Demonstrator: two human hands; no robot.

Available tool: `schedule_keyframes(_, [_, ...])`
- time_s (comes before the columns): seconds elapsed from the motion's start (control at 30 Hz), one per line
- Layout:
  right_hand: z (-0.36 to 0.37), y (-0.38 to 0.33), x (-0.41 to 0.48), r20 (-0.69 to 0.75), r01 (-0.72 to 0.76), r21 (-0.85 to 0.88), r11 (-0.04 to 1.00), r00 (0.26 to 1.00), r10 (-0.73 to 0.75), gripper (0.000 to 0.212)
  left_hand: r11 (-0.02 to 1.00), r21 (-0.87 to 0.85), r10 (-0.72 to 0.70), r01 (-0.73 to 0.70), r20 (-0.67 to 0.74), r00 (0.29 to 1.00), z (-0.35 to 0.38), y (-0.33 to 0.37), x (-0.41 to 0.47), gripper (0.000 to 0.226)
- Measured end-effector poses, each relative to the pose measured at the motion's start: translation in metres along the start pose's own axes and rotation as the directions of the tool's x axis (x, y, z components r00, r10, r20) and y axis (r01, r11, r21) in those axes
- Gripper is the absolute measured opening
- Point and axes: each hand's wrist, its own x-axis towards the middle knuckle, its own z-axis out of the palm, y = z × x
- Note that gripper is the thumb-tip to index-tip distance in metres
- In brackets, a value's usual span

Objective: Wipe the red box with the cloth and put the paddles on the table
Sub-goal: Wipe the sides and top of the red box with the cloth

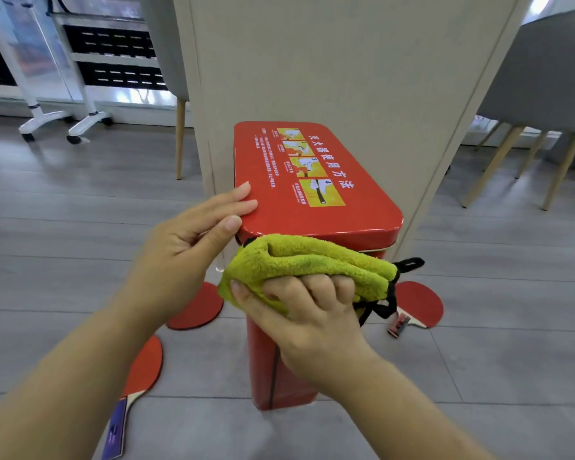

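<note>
Fingers [316, 287] of my right hand [312, 317] grip the green cloth [306, 257]; my left hand [193, 234] rests straight-fingered on the lid's near-left corner. On the grey floor [80, 227], against a beige panel [312, 61], stands the red box [362, 210], cloth against its near side under the lid. Red paddles [198, 307] lie by its base: two left, one paddle [419, 303] right.

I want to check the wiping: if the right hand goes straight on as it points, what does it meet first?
Probably the red box, just under its lid edge, through the cloth that the right hand grips. Whether they already touch is unclear.
</note>
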Motion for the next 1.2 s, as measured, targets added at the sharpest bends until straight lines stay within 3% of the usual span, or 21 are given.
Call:
schedule_keyframes(0.1, [-0.005,0.008,-0.006,-0.018,-0.012,-0.01,1.0,1.0,0.012,0.029,0.998,0.05,0.042,-0.041,-0.027,0.999,0.006,0.0,-0.004,0.026])
schedule_keyframes(0.17, [-0.012,0.019,-0.01,-0.036,-0.049,-0.02,0.999,0.998,0.048,0.027,0.978,0.179,0.119,-0.109,-0.051,0.992,0.011,-0.001,-0.007,0.031])
schedule_keyframes(0.33, [-0.032,0.054,-0.018,-0.042,-0.163,-0.07,0.984,0.986,0.16,0.043,0.836,0.487,0.338,-0.252,-0.097,0.936,0.022,0.001,-0.014,0.04])
schedule_keyframes(0.4, [-0.037,0.064,-0.025,0.017,-0.181,-0.056,0.982,0.983,0.182,0.047,0.753,0.549,0.453,-0.362,-0.033,0.891,0.027,0.003,-0.015,0.039])
schedule_keyframes(0.5, [-0.041,0.074,-0.034,0.133,-0.217,0.097,0.971,0.97,0.203,0.044,0.634,0.586,0.549,-0.505,0.119,0.827,0.037,0.002,-0.017,0.045])
schedule_keyframes(0.73, [-0.044,0.079,-0.055,0.147,-0.349,0.134,0.928,0.933,0.33,0.047,0.497,0.729,0.507,-0.471,0.196,0.839,0.048,-0.009,-0.02,0.094])
schedule_keyframes(0.97, [-0.056,0.077,-0.074,0.229,-0.569,0.182,0.802,0.818,0.528,0.048,0.476,0.747,0.565,-0.465,0.146,0.812,0.054,-0.013,-0.017,0.076])
schedule_keyframes(1.2, [-0.066,0.08,-0.083,0.234,-0.609,0.192,0.77,0.79,0.567,0.054,0.47,0.714,0.564,-0.52,0.21,0.799,0.043,-0.007,-0.017,0.074])
